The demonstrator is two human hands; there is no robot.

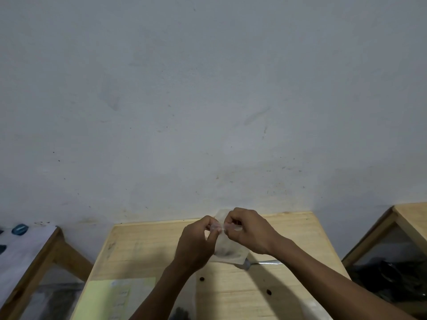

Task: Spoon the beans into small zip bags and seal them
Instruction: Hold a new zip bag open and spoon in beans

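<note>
Both forearms reach forward over the table (143, 250). Left hand (196, 241) and right hand (248, 229) meet knuckle to knuckle, each pinching the top edge of a small clear zip bag (227, 248) held above the table; dark beans sit at the bag's bottom. A spoon (261, 263) lies on the table beneath.
</note>
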